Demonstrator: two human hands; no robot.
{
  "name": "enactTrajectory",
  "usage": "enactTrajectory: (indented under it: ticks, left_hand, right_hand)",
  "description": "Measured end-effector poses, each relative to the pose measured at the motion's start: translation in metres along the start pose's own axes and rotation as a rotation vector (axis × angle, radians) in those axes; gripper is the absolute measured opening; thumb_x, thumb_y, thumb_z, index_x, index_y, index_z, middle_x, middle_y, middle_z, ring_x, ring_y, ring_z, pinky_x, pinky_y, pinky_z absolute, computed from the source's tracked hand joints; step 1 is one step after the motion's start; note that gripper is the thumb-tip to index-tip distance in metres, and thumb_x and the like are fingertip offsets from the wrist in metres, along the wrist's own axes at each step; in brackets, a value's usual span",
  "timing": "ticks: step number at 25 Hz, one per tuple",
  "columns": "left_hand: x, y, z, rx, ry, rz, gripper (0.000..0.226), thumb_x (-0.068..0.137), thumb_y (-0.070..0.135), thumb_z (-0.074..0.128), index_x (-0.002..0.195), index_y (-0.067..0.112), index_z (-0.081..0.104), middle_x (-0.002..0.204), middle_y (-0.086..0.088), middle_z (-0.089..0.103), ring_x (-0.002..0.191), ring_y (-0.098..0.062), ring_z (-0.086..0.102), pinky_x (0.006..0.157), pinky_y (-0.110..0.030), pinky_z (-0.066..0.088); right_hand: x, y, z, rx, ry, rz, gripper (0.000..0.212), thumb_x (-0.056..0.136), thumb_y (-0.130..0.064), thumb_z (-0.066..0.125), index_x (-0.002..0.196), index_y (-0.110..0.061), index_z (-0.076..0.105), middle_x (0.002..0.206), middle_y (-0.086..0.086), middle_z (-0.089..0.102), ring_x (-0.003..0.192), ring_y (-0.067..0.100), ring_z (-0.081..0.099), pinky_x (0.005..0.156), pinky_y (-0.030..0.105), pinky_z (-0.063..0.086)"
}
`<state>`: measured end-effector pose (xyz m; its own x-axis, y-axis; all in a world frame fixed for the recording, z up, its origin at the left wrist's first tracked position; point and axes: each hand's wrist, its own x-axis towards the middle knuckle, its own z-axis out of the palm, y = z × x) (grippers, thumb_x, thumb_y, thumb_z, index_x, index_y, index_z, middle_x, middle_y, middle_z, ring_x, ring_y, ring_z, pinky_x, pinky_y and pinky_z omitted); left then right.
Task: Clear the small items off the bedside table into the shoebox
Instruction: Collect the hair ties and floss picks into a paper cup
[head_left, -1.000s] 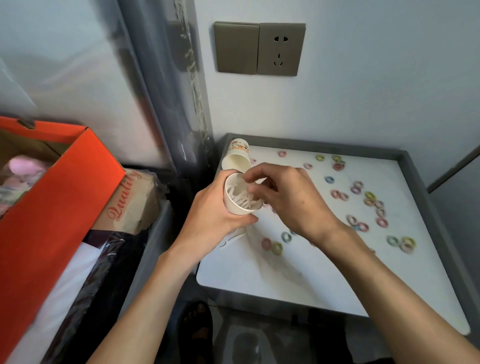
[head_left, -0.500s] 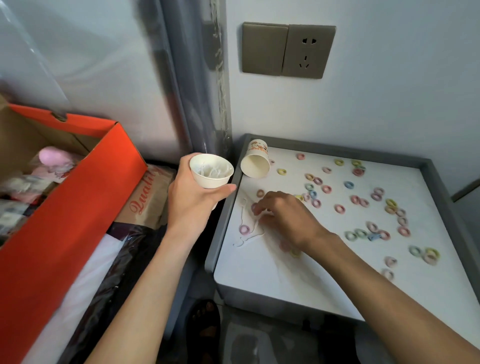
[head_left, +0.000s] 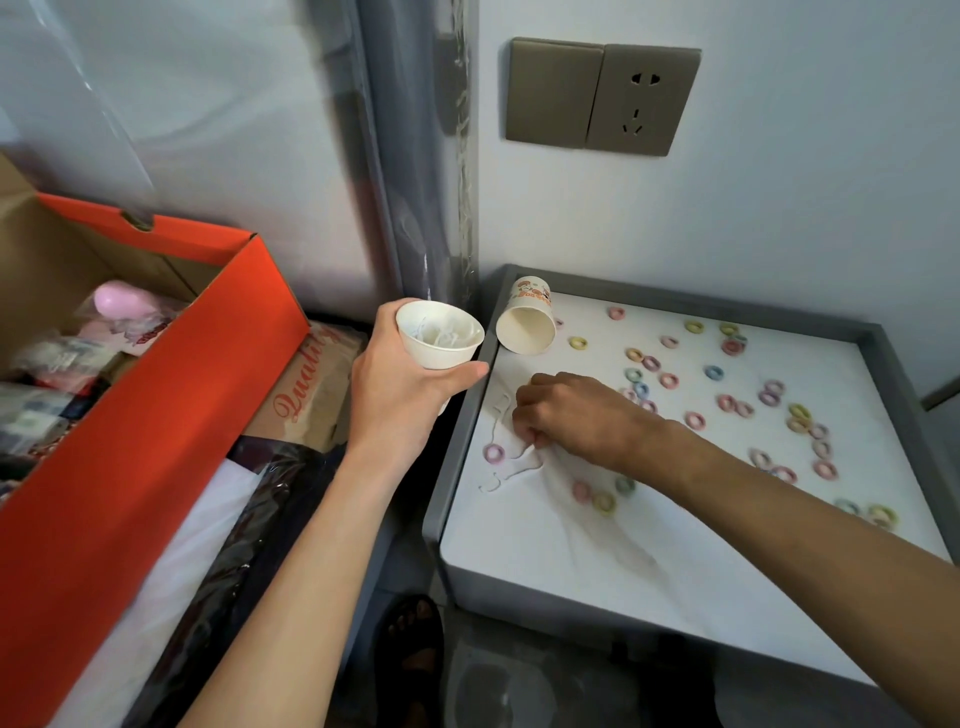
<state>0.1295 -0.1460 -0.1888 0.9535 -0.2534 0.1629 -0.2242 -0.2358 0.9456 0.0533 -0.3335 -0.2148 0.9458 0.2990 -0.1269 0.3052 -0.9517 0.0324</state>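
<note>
Left hand (head_left: 400, 384) grips a white cup (head_left: 439, 338) just off the table's (head_left: 457, 441) left rim, beside the open shoebox (head_left: 156, 389). Right hand (head_left: 566, 415) curls its fingers onto thin white pieces (head_left: 501, 410) by the left edge. Pinching one? We can't tell. A second cup (head_left: 524, 322) lies tipped in the back left corner. Two cups, then, and over thirty coloured rings (head_left: 668, 380) across the top. A wrapped post (head_left: 415, 156) rises behind the gap.

pale wall (head_left: 779, 218) with a bronze switch and socket plate (head_left: 602, 96); dim grey floor (head_left: 493, 686).
</note>
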Motion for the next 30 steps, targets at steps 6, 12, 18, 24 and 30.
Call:
enactTrajectory:
  ticks: [6,12,18,24,30]
  left_hand:
    - [0.003,-0.002,-0.002,0.000,0.018,0.000,0.072,0.046,0.035,0.088,0.110,0.029,0.055,0.100,0.014,0.066,0.098,-0.013,0.064,0.089,-0.046,0.054]
    - [0.004,-0.003,0.000,0.013,0.021,0.007,0.073,0.049,0.031,0.089,0.113,0.026,0.055,0.099,0.014,0.065,0.097,-0.012,0.064,0.088,-0.042,0.054]
    - [0.004,-0.006,-0.002,0.024,0.019,0.007,0.071,0.053,0.025,0.091,0.113,0.026,0.055,0.098,0.015,0.065,0.095,-0.009,0.063,0.086,-0.035,0.054]
    - [0.005,-0.007,-0.002,0.025,0.023,0.015,0.070,0.052,0.027,0.091,0.112,0.027,0.055,0.097,0.017,0.065,0.092,-0.004,0.062,0.082,-0.029,0.053]
    - [0.005,-0.006,-0.004,0.018,0.017,0.014,0.069,0.050,0.030,0.089,0.111,0.027,0.056,0.096,0.017,0.066,0.092,-0.003,0.063,0.082,-0.029,0.053]
  right_hand:
    - [0.018,0.013,-0.011,0.095,0.049,0.001,0.024,0.078,0.002,0.052,0.091,-0.018,0.050,0.084,-0.007,0.061,0.077,0.024,0.058,0.060,0.034,0.046]
    - [0.039,0.014,-0.008,0.205,0.000,-0.094,0.032,0.082,0.001,0.058,0.105,-0.018,0.070,0.084,-0.004,0.058,0.079,0.017,0.062,0.070,0.027,0.048]
    - [0.043,0.015,0.003,0.198,0.061,-0.168,0.017,0.081,0.000,0.068,0.092,-0.012,0.074,0.094,0.002,0.068,0.091,0.020,0.062,0.076,0.028,0.046]
    - [0.044,0.012,0.006,0.070,0.034,-0.131,0.009,0.092,-0.011,0.058,0.098,-0.010,0.064,0.102,0.006,0.061,0.100,0.023,0.057,0.078,0.030,0.040]
    - [0.009,0.002,-0.013,0.278,0.200,0.025,0.021,0.082,0.000,0.066,0.095,-0.015,0.063,0.089,-0.005,0.061,0.080,0.012,0.061,0.070,0.030,0.049]
